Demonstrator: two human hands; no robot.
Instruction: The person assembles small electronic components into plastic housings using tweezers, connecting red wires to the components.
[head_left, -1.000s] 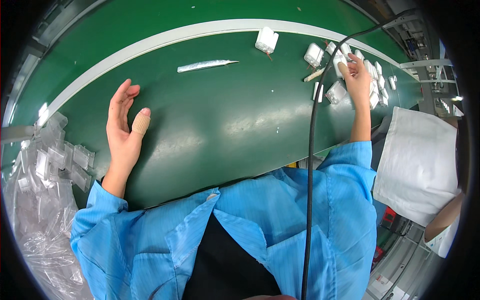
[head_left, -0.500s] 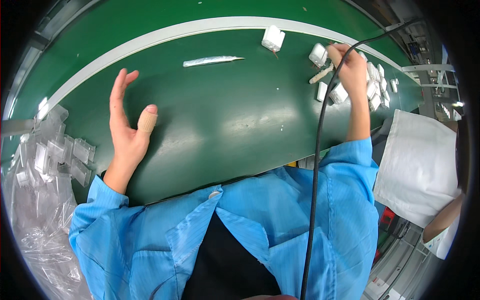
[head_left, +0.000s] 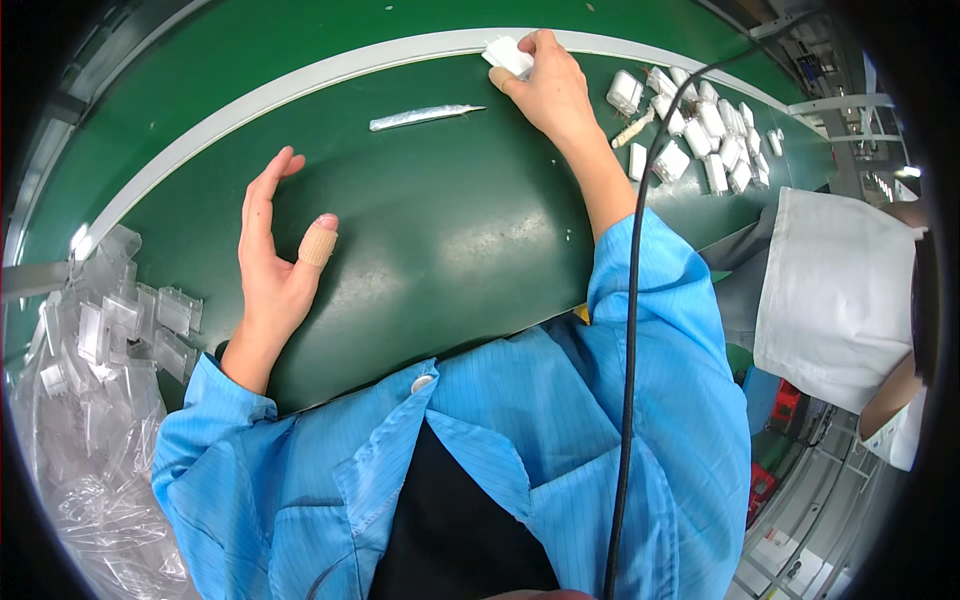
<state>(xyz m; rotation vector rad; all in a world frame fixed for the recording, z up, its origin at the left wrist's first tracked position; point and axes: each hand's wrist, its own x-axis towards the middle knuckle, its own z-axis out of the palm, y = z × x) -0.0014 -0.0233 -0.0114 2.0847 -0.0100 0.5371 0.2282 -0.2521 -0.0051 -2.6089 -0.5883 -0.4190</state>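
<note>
Fingers and thumb of my right hand (head_left: 556, 92) close around a white block-shaped plastic part (head_left: 508, 57) near the far rail of the green bench. That thumb wears a beige finger cover. My left hand (head_left: 278, 270) hovers over the left of the bench with its fingers apart and nothing in them; a ribbed beige cover wraps its thumb. Between and beyond the hands lies a slim pen-like tool (head_left: 420, 118) in clear wrap, its thin tip pointing right. To the right of my right hand, several white plastic parts (head_left: 712, 118) lie in a loose pile beside a beige, stick-like piece (head_left: 632, 128).
Clear plastic trays (head_left: 125, 318) and a plastic bag (head_left: 95, 430) sit at the left. A black cable (head_left: 632, 330) hangs in front of my right arm. A pale rail (head_left: 330, 68) borders the bench's far side. Another person in white (head_left: 830, 290) is at the right.
My right hand has moved left from the pile to the white part by the far rail and gripped it. My left hand stays open, shifted slightly right in the picture.
</note>
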